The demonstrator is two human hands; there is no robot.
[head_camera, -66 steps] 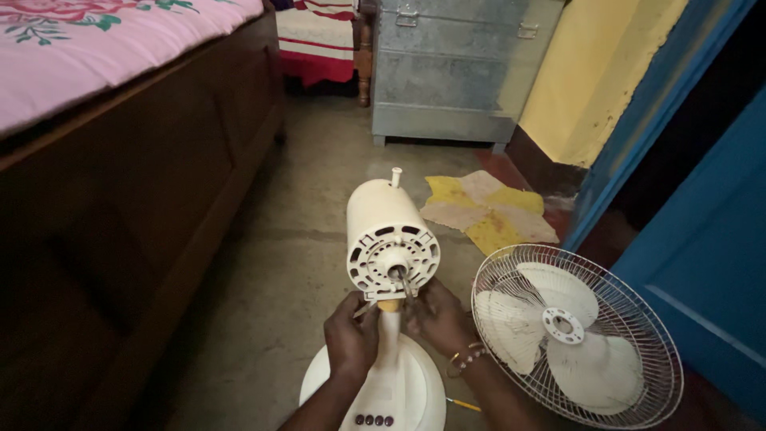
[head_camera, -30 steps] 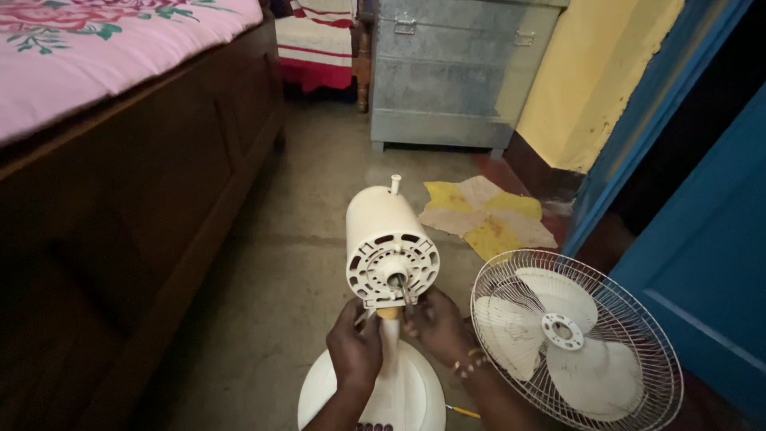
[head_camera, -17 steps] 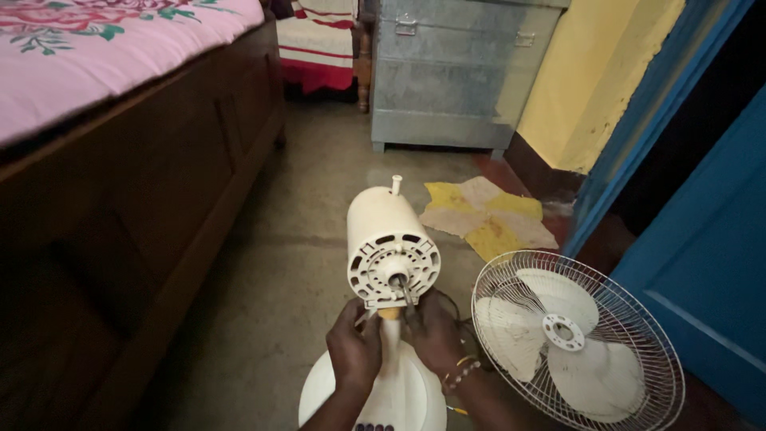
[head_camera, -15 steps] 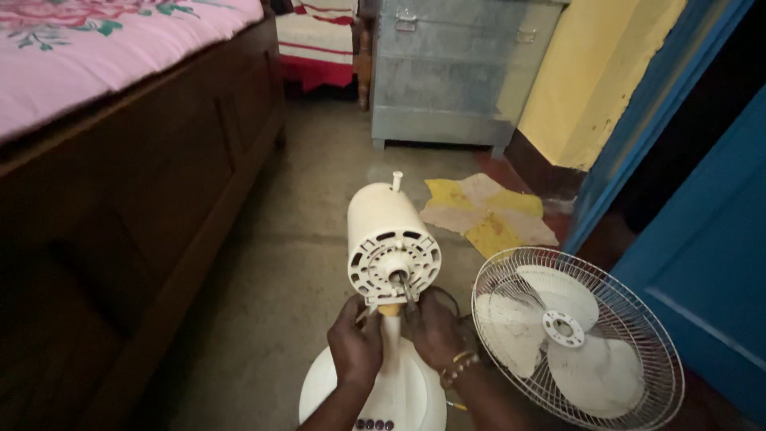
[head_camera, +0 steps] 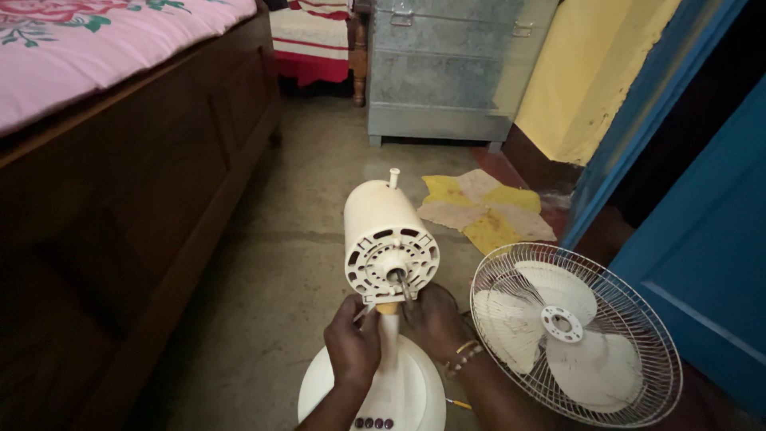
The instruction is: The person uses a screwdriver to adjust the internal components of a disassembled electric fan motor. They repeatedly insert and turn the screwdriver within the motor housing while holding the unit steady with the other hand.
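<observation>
A cream table fan motor housing (head_camera: 386, 239) stands on its neck and round white base (head_camera: 415, 391), with the guard and blades taken off and the shaft facing me. My left hand (head_camera: 353, 345) grips the neck just under the housing. On the other side of the neck, my right hand (head_camera: 435, 319), with bangles at the wrist, has its fingers closed up near the shaft; what it holds is hidden. The wire fan guard with white blades (head_camera: 571, 334) lies flat on the floor to the right.
A dark wooden bed (head_camera: 136, 183) with a pink floral cover runs along the left. A grey metal trunk (head_camera: 455, 68) stands at the back, a yellow patchwork mat (head_camera: 483, 209) lies before it, and a blue door (head_camera: 702, 239) is on the right.
The hands have shifted only slightly at the neck under the motor housing. The fan and the guard stay where they were.
</observation>
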